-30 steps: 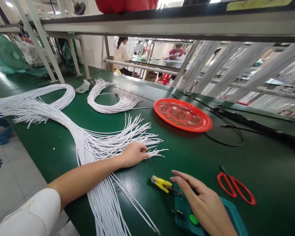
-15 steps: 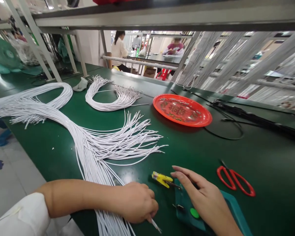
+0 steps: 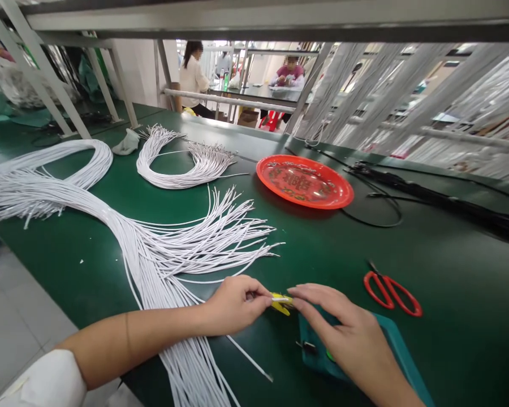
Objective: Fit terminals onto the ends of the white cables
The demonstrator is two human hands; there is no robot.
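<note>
My left hand (image 3: 235,305) pinches a thin white cable (image 3: 281,299) near its end, above the table. My right hand (image 3: 345,328) meets it from the right, thumb and forefinger closed at the cable's tip, which they hide. Just behind the cable is a small yellow tool (image 3: 282,310), partly covered. A teal device (image 3: 402,353) with a green button lies under my right hand, mostly hidden by it. A big bundle of white cables (image 3: 136,254) with loose ends fans out beneath and beyond my left forearm.
A red patterned tray (image 3: 305,182) lies at the back, left of black cables (image 3: 428,198). Red-handled scissors (image 3: 392,291) rest on the right. A curved white cable bundle (image 3: 169,178) lies farther back. A shelf beam (image 3: 254,22) crosses overhead; people sit beyond.
My left hand has risen and brought a cable end up to my right fingers, in front of the yellow tool. My right thumb and forefinger have closed at the tip. The view shifted slightly.
</note>
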